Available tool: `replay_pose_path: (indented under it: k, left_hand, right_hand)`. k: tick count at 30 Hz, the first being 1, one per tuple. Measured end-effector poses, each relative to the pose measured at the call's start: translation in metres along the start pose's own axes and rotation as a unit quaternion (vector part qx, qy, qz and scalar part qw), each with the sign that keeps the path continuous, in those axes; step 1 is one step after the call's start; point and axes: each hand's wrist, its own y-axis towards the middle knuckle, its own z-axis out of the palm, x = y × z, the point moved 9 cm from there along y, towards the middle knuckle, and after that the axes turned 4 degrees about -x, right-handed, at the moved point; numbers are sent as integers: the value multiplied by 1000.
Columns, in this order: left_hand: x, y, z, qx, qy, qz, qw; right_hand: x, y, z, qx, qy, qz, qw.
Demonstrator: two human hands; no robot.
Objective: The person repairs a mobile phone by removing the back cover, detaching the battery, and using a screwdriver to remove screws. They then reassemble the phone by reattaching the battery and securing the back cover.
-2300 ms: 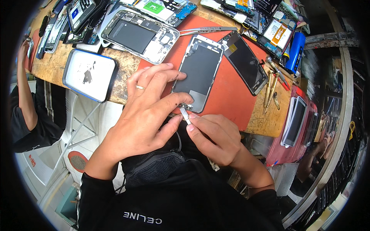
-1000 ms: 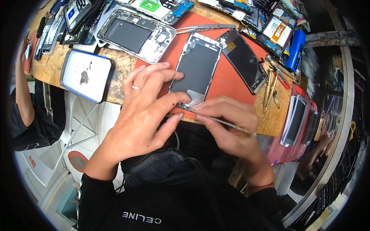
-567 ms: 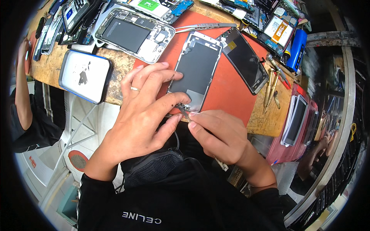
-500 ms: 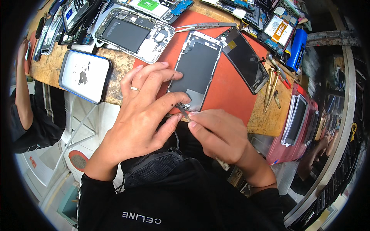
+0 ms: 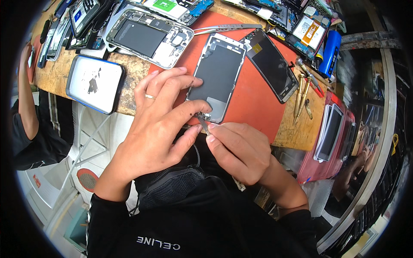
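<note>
A phone screen panel [image 5: 219, 71] lies back side up on an orange-red mat [image 5: 254, 114], its black backing framed by a white border. My left hand [image 5: 157, 116] grips its lower left edge, the index finger bent over the near end and the thumb close below. Small metal parts [image 5: 203, 116] show at that near end. My right hand [image 5: 241, 150] is closed on a thin flat metal tool [image 5: 204, 124], with the tip against the small parts. Most of the tool is hidden in my hand, so its exact kind is unclear.
An opened phone body [image 5: 144, 41] and tweezers [image 5: 228, 28] lie beyond. Right of the panel are a dark screen [image 5: 273, 66] and brass screwdrivers [image 5: 300, 99]. A white tray [image 5: 94, 81] with small black pieces stands left. Another person's arm [image 5: 26, 99] shows at far left.
My right hand has shifted slightly left, and the tool stands a little steeper at the panel's near end. The left hand keeps its hold.
</note>
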Motion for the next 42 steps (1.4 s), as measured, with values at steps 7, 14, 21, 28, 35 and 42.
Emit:
replay_pose_path:
  k: [7,14,21,28,35,42]
  left_hand:
    - [0,-1,0,-3,2,5,1000]
    - [0,-1,0,-4,9,5,1000]
    - [-1,-1,0,-6,10,5,1000]
    - [0,-1,0,-1,2,0,1000]
    - [0,0,-2,6,-1,-2,1000]
    - [0,-1,0,9,-6,-11,1000]
  right_hand:
    - [10,-10,6,2,-46,-48,998]
    - [12,-13,8,18,-60,-63,996]
    - [12,-14,8,13,-60,-68,996]
    - [-33,3,-5,-6,134,173,976]
    - [-69,13,0,94,259,337,900]
    - [-34,10,-5,45,129,151,979]
